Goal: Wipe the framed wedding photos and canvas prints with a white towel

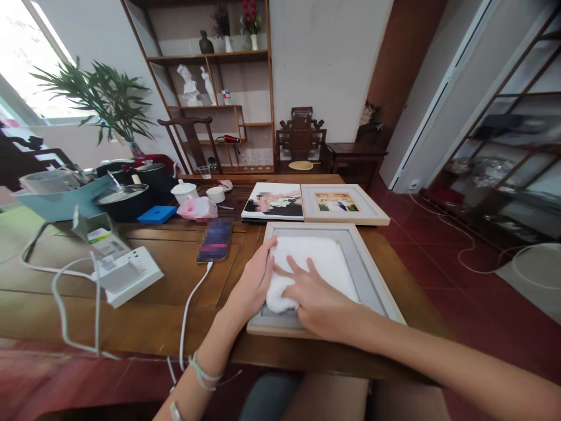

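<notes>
1. Left hand [256, 275], fingers extended, rests at the left edge of the white cloth [326, 263].
2. Right hand [313, 292] lies on it, fingers spread.
3. Under both hands, the cloth sits in a pale frame [377, 275] on the desk [144, 321].
4. Beyond them: a framed photo [344, 204].

Wooden table [175, 292], near edge: white cable [188, 316] running past it from phone [215, 240]; white power strip [135, 268] and opened carton [104, 234] left of these | table, toward far edge: blue bin [65, 204]; black pot [120, 209]; blue box [156, 214]; glass cup [204, 172] | beyond: leafy plant [109, 99]; shelf unit [197, 59], white statuettes [190, 89] along one board's edge
</notes>
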### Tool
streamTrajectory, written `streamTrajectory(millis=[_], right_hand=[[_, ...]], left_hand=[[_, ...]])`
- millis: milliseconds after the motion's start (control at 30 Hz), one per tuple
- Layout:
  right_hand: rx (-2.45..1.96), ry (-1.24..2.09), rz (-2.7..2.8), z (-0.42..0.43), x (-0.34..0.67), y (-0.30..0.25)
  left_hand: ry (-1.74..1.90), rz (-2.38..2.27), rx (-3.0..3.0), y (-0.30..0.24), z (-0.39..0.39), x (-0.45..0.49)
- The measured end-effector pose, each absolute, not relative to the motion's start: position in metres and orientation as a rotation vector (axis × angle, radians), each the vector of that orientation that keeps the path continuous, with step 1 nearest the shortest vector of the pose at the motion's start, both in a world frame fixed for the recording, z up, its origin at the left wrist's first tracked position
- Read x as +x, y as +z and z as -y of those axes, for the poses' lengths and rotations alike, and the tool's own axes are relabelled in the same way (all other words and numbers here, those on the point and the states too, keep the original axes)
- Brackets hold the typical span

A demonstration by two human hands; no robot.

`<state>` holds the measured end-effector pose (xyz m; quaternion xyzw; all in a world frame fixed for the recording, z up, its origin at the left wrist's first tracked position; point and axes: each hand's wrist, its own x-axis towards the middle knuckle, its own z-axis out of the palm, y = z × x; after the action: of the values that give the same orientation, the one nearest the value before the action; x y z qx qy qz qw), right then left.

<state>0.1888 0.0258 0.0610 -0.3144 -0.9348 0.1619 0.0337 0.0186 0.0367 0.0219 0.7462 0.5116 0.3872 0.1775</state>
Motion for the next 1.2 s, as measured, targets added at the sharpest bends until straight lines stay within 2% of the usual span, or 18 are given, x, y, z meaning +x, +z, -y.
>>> streamTrajectory(millis=[133, 333, 600, 667, 800, 867, 1033, 1200], right_hand=[[-0.874, 0.528, 2.917, -0.001, 0.203, 0.069], [-1.186, 0.417, 2.975, 0.011, 0.248, 0.077], [-1.31, 0.533, 2.65, -0.04, 0.323, 0.111], [-1.339, 0.398, 2.516, -0.059, 0.33, 0.122], [-1.402, -0.22, 2.386, -0.09, 0.325, 0.128], [-1.404, -0.428, 2.322, -0.101, 0.308, 0.124], [-1.157, -0.506, 2.33, -0.121, 0.237, 0.101], [-0.815, -0.438, 2.768, -0.124, 0.175, 0.069]], left_hand=[[1.072, -1.469, 2.167, 0.019, -0.039, 0.018], [1.0, -1.474, 2.269, 0.016, -0.041, 0.018], [0.837, -1.461, 2.346, 0.017, -0.039, 0.019], [0.82, -1.464, 2.349, 0.018, -0.039, 0.019], [0.829, -1.457, 2.348, 0.019, -0.039, 0.019], [0.837, -1.458, 2.348, 0.018, -0.039, 0.019], [0.873, -1.432, 2.341, 0.017, -0.04, 0.017], [0.883, -1.4, 2.353, 0.019, -0.041, 0.019]])
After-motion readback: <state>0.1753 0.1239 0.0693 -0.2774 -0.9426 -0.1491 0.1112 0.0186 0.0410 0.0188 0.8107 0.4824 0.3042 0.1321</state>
